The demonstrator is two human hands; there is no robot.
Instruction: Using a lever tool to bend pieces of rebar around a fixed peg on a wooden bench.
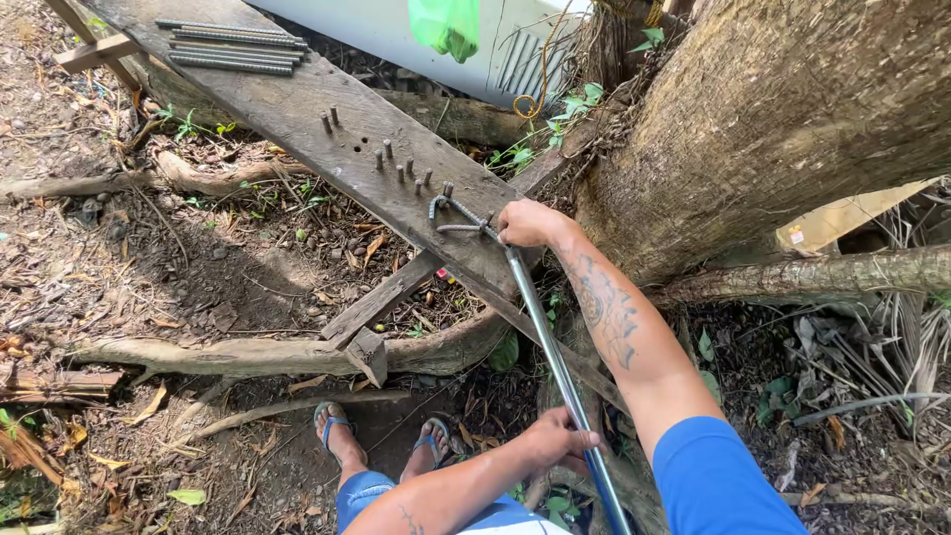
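The right hand (pixel 527 224) is closed around the upper end of a long steel pipe (pixel 555 357), right where the pipe meets a bent rebar piece (pixel 458 216) on the plank (pixel 297 109). The left hand (pixel 560 438) is closed around the lower part of the same pipe, near the person's knees. The pipe runs diagonally from the plank down toward the lower edge of the view.

The rebar piece lies on the plank among a cluster of upright steel pegs (pixel 396 163) set into the wood. One end of it curls in a hook near the pegs; the other end is at the pipe's mouth, under the right hand, and how far it goes in cannot be told.

The plank is weathered and grey, slanting from upper left to the centre, propped on a wooden brace (pixel 381 302) and tree roots. A bundle of straight rebar (pixel 238 48) rests at its far end, well apart from the hands.

A large tree trunk (pixel 773 119) stands just beside the right forearm. The person's feet, in blue sandals (pixel 332 421), are on leaf-strewn ground below the plank. A green bag (pixel 446 25) hangs at the top edge.
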